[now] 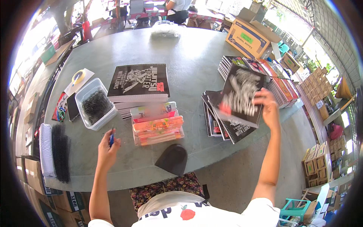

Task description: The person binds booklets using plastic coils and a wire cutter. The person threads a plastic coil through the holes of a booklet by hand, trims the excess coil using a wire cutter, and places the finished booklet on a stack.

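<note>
My right hand [267, 109] grips the edge of a black-covered spiral notebook [241, 94], smeared by motion, above a small stack of similar notebooks [242, 131] at the right of the table. Closed around a small blue-handled tool [111, 140], my left hand [107, 151] is over the table's near left part; the tool's kind is unclear. Beyond that hand stands a clear plastic tub [109, 118] of black wire pieces [95, 106]. A neat pile of black notebooks [138, 81] lies in the middle, with a pack of colourful wrapped items [159, 130] in front.
Black wire coils [60, 153] and a white roll [46, 150] lie at the left edge. Tape [78, 77] is behind the tub. A dark rounded piece [172, 159] sits at the near edge. Bundled notebooks [280, 89] and a cardboard box [247, 38] stand far right.
</note>
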Available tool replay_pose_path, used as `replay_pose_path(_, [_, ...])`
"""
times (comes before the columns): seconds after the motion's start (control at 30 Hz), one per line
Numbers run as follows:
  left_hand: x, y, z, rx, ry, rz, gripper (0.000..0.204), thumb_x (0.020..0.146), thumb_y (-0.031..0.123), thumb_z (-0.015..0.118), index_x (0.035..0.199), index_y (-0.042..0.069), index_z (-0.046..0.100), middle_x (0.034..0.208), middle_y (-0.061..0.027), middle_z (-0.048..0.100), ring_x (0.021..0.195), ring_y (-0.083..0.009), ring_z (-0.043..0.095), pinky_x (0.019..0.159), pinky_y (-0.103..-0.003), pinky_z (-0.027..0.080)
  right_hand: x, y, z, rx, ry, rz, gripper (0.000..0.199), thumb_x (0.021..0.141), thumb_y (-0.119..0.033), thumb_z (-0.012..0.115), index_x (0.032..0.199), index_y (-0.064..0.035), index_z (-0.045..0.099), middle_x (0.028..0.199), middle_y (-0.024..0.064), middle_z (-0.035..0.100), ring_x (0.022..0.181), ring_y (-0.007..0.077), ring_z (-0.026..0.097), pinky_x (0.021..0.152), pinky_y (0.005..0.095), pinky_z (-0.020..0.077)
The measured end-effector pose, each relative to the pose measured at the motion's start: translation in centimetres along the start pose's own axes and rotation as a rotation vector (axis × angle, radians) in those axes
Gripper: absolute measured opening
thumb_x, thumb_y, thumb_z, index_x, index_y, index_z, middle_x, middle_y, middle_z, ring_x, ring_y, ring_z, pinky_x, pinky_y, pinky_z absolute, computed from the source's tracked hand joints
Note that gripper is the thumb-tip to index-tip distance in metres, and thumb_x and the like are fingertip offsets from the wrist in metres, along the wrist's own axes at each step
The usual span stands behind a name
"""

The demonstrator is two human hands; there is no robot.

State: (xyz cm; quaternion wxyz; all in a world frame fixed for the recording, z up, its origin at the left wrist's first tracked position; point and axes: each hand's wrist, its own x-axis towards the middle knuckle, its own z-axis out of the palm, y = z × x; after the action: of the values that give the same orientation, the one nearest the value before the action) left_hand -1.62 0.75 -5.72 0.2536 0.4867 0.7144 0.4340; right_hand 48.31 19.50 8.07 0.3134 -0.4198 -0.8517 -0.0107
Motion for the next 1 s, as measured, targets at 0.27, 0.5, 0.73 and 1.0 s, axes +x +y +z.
replay_pose_path(0.27, [-0.5, -2.2, -1.3, 0.203, 0.121, -0.006, 0.046, 0.082, 0.019, 0.063, 0.124, 0.002, 0.051, 0.093, -0.0126, 0.059, 0.085, -0.0222, 0.057, 0.079, -0.033, 0.045, -7.3, 5.5, 8.8, 0.142, 0.002, 0.384, 0.028, 0.082, -0.001, 0.055, 0.108, -0.0046, 0.064, 0.116, 0.0147, 0.059, 0.116, 0.033, 0.051, 0.099, 0.0367, 0.0389])
replay_pose_path(0.5, [-2.3, -3.9, -1.4, 0.579, 0.198, 0.071, 0.049, 0.076, 0.015, 0.066, 0.121, 0.004, 0.052, 0.103, -0.0153, 0.055, 0.098, -0.0326, 0.051, 0.088, -0.042, 0.039, -2.7, 4.3, 9.6, -0.057, -0.222, 0.671, 0.087, 0.069, -0.05, 0.075, 0.135, -0.004, 0.042, 0.122, 0.0248, 0.054, 0.123, 0.0378, 0.045, 0.103, 0.0401, 0.036])
replay_pose_path(0.73, [-4.0, -5.0, 0.0, 0.75, 0.361, 0.256, 0.052, 0.075, 0.02, 0.068, 0.121, 0.005, 0.05, 0.107, -0.0138, 0.053, 0.104, -0.0324, 0.047, 0.092, -0.045, 0.034, 7.4, -4.8, 12.6, -0.168, -0.089, 0.081, 0.049, 0.077, -0.013, 0.069, 0.122, -0.0011, 0.054, 0.133, 0.0234, 0.046, 0.124, 0.0348, 0.045, 0.103, 0.039, 0.037])
replay_pose_path(1.0, [-4.4, -5.1, -0.6, 0.706, 0.381, 0.263, 0.05, 0.075, 0.025, 0.069, 0.117, 0.003, 0.053, 0.106, -0.0132, 0.053, 0.103, -0.032, 0.047, 0.093, -0.045, 0.033, 16.1, -26.9, 26.8, 0.14, 0.019, -0.61, 0.026, 0.082, -0.024, 0.064, 0.105, -0.0105, 0.064, 0.116, 0.0129, 0.06, 0.103, 0.0282, 0.058, 0.084, 0.0401, 0.0485])
